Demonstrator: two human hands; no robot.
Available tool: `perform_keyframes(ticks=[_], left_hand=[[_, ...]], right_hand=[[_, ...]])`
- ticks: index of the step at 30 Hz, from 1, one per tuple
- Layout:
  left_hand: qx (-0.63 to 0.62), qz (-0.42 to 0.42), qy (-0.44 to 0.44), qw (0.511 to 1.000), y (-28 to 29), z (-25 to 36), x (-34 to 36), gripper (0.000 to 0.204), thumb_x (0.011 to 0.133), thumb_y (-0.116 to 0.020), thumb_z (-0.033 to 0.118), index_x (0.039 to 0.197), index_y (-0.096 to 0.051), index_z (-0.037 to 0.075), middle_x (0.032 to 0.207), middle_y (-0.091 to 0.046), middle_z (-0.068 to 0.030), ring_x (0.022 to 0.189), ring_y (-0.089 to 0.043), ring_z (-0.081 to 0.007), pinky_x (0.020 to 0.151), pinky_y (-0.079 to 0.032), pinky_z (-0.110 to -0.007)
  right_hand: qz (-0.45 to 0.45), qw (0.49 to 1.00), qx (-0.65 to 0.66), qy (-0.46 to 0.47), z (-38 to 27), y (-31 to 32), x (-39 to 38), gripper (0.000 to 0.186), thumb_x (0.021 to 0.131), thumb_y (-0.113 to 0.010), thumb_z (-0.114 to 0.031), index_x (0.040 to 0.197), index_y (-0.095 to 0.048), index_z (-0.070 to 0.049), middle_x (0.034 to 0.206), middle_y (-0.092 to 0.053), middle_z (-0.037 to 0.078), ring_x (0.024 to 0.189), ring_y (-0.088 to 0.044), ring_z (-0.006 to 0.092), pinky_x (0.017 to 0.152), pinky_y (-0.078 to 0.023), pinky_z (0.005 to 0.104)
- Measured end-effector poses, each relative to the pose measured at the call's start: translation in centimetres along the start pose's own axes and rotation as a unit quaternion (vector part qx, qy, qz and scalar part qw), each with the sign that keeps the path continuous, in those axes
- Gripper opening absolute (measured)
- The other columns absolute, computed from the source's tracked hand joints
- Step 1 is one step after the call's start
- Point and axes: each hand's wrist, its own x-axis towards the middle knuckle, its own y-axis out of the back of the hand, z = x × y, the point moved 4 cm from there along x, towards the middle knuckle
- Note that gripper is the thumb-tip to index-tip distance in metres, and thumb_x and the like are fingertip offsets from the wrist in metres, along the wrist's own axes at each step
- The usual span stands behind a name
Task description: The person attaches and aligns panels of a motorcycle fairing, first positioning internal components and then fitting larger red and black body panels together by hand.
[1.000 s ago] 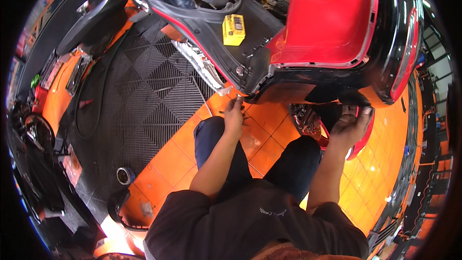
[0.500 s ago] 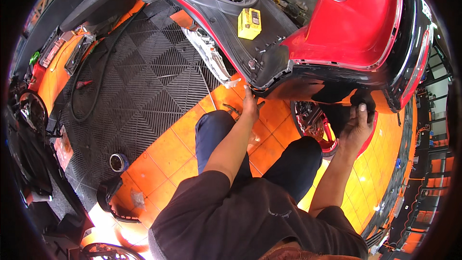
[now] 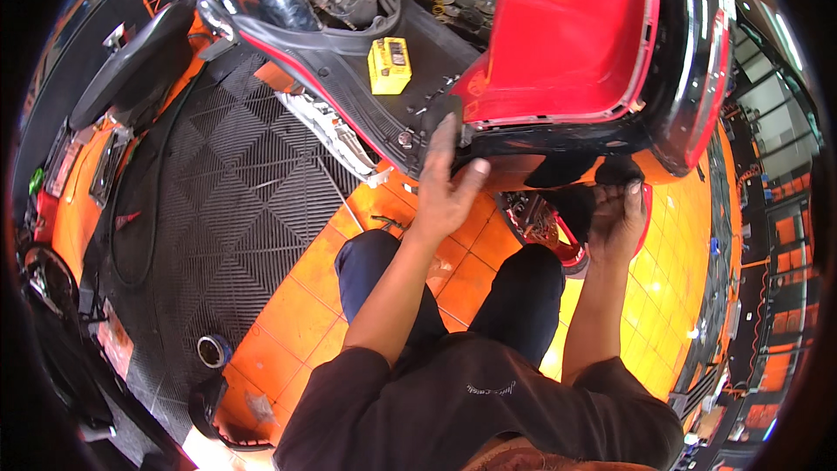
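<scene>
My left hand has its fingers stretched out and its thumb apart. Its fingertips lie against the rear corner of the scooter's black floorboard, near several small screws. The glossy black side panel of the scooter starts right beside that hand. At the panel's lower edge, farther right, my right hand is closed, thumb up, with its fingers partly hidden. It seems to grip that edge. Above the panel sits the red body tub. A yellow box stands on the floorboard.
Below the panel shows a wheel with a red rim. A white slatted part lies on the black floor mat beside the scooter. At left are a detached seat and a roll of tape. Orange tiles surround my knees.
My left hand has moved up from below the floorboard corner onto it, and its fingers have spread. The right hand stays at the panel's lower edge. The whole view has shifted slightly.
</scene>
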Motion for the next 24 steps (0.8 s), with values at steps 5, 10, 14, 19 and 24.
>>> perform_keyframes(ticks=[5,10,14,19,24], left_hand=[[0.154,-0.104,-0.070,0.980,-1.5,3.7,2.8,0.091,0.075,-0.078,0.036,0.144,-0.032,-0.003,0.144,-0.038,-0.0256,0.140,-0.029,-0.0382,0.115,-0.022,-0.043],[0.115,-0.118,-0.084,0.983,-0.8,4.1,3.4,0.084,0.072,-0.078,0.041,0.137,-0.045,-0.001,0.141,-0.043,-0.0246,0.137,-0.032,-0.0406,0.111,-0.028,-0.046],[0.148,-0.119,-0.118,0.975,-0.4,3.2,4.0,0.081,0.076,-0.076,0.034,0.139,-0.041,-0.002,0.140,-0.045,-0.0219,0.131,-0.040,-0.0383,0.109,-0.030,-0.045],[0.216,-0.133,-0.112,0.961,-0.1,3.1,4.0,0.079,0.080,-0.072,0.038,0.139,-0.038,-0.002,0.142,-0.042,-0.0221,0.132,-0.038,-0.0392,0.109,-0.029,-0.049],[0.216,-0.152,-0.067,0.962,-0.2,3.0,3.3,0.080,0.080,-0.071,0.040,0.140,-0.037,-0.001,0.144,-0.039,-0.0230,0.137,-0.033,-0.0391,0.108,-0.025,-0.060]], right_hand=[[-0.004,1.000,0.021,-0.007,-0.7,-1.0,-0.2,0.053,0.082,-0.073,-0.029,0.123,-0.052,-0.003,0.118,-0.060,0.009,0.108,-0.057,0.0209,0.095,-0.043,0.0370],[0.026,0.999,-0.020,-0.023,-1.0,-2.0,-1.1,0.048,0.078,-0.075,-0.010,0.119,-0.051,-0.002,0.105,-0.060,0.005,0.092,-0.056,0.0137,0.083,-0.045,0.0256],[0.027,0.989,-0.143,0.018,0.2,-1.8,-0.2,0.056,0.072,-0.081,-0.005,0.118,-0.050,-0.001,0.104,-0.060,0.006,0.093,-0.057,0.0141,0.084,-0.046,0.0279],[0.042,0.985,-0.166,0.026,0.7,-1.6,-0.2,0.054,0.073,-0.081,-0.010,0.116,-0.051,-0.002,0.101,-0.060,0.005,0.090,-0.058,0.0139,0.076,-0.050,0.0271],[0.031,0.979,-0.203,0.009,-0.3,-0.8,0.0,0.051,0.073,-0.080,-0.013,0.113,-0.051,-0.002,0.097,-0.060,0.005,0.085,-0.060,0.0137,0.067,-0.053,0.0253]])
